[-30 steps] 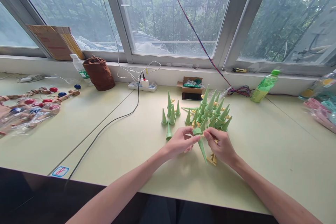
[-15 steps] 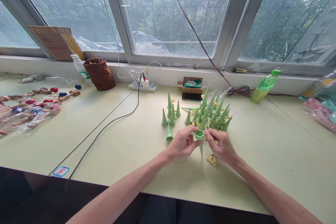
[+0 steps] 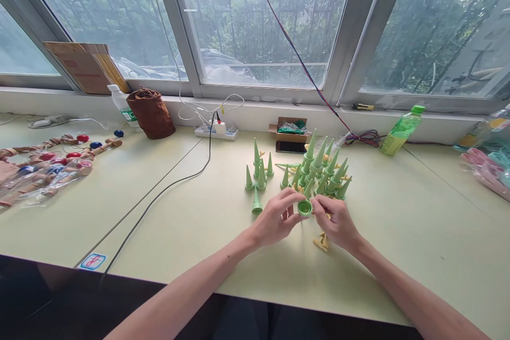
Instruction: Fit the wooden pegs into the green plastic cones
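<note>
Between the fingers and thumb of my left hand [image 3: 280, 217] is a green plastic cone [image 3: 305, 208], its round hollow base turned up toward me. My right hand [image 3: 336, 221] is closed in a pinch at the right side of that base; whatever its fingertips hold is hidden. Just beyond my hands stands a crowd of similar green cones [image 3: 317, 162], with small yellow pieces among them. A smaller group of cones [image 3: 261, 176] stands to the left, one of them lying tipped toward me. Several yellow T-shaped pieces [image 3: 321, 243] lie below my right hand.
A black cable [image 3: 175, 176] crosses the table [image 3: 191, 239] from a power strip [image 3: 217, 132]. Behind the cones are a small cardboard box [image 3: 292, 127] and a phone [image 3: 290, 146]. A green bottle [image 3: 402, 130] stands right; a brown pouch [image 3: 150, 112] and bagged wooden toys [image 3: 51, 170] sit left.
The held cone has tilted, so its open base faces me more and its tip is now mostly hidden beneath. Both hands stay in nearly the same place.
</note>
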A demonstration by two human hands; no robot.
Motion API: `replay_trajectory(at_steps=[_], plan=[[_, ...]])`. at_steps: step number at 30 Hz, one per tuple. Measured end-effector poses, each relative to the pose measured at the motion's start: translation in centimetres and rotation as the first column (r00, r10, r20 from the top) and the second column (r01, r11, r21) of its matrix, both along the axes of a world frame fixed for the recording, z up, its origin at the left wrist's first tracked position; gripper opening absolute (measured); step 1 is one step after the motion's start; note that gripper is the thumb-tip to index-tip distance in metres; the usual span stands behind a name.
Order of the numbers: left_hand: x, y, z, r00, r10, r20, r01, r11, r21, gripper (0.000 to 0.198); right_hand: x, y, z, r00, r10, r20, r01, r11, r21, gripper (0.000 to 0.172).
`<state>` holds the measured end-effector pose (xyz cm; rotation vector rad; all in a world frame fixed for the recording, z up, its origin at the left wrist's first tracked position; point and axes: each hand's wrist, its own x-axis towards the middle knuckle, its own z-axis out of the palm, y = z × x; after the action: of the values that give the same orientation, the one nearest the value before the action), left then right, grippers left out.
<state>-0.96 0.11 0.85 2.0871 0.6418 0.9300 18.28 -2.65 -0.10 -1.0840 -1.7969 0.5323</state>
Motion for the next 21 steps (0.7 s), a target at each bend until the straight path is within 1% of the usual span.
replay_trajectory(at_steps=[5, 9, 13, 17, 19, 21], plan=[[-0.13, 0.21, -0.48, 1.0, 0.01, -0.013, -0.009, 0.998, 0.062, 0.027, 0.02, 0.01, 0.07, 1.0, 0.0, 0.002, 0.0, 1.0, 0.007, 0.039], [-0.04, 0.16, -0.31, 1.0, 0.025, -0.018, -0.023, 0.997, 0.067, 0.026, -0.03, -0.04, -0.03, 1.0, -0.021, -0.01, 0.021, 1.0, 0.004, 0.04], [0.24, 0.04, 0.04, 0.998, 0.063, -0.01, -0.063, 0.998, 0.028, 0.025, -0.08, 0.01, -0.31, 0.997, -0.044, -0.063, 0.042, 0.998, -0.038, 0.041], [0.37, 0.05, 0.24, 0.989, 0.141, 0.032, -0.139, 0.989, -0.051, 0.026, -0.06, -0.07, -0.47, 0.991, -0.029, -0.129, 0.022, 0.998, -0.058, 0.039], [0.36, 0.1, 0.31, 0.988, 0.152, 0.032, -0.149, 0.984, -0.096, 0.025, -0.03, -0.14, -0.46, 0.987, -0.026, -0.156, 0.019, 0.999, -0.045, 0.038], [0.37, 0.15, 0.37, 0.99, 0.136, 0.024, -0.131, 0.979, -0.156, 0.026, 0.02, -0.2, -0.42, 0.984, -0.036, -0.175, 0.032, 0.999, -0.027, 0.037]])
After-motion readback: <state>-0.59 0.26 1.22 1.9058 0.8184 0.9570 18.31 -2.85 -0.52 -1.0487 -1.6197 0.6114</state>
